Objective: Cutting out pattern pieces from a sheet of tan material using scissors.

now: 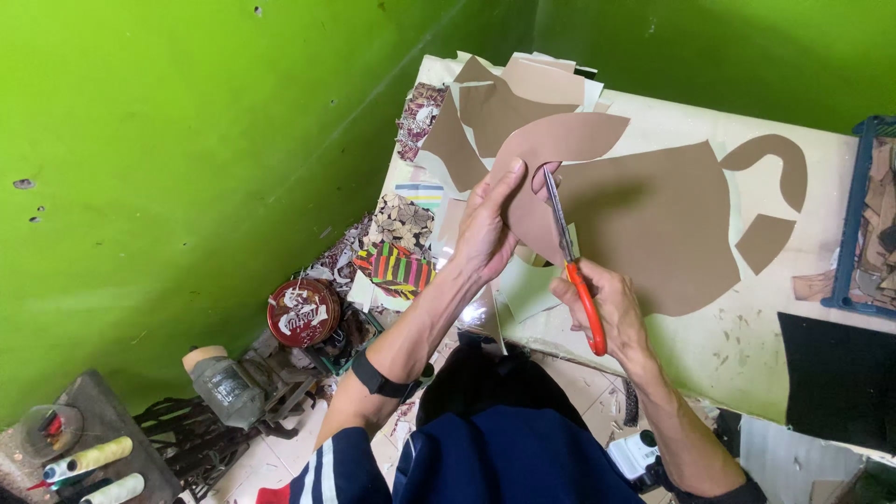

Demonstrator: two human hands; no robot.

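Currently right hand (616, 303) clamped on orange-handled scissors (571, 266), blades in brown paper piece (546, 154) — left hand (485, 229) gripping its edge, held above tabletop (737, 345). Best turn paper into blades, short snips — left fingers clear.

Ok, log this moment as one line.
left hand: holds brown cutout | right hand: orange-handled scissors, blades in cutout | surface: white table
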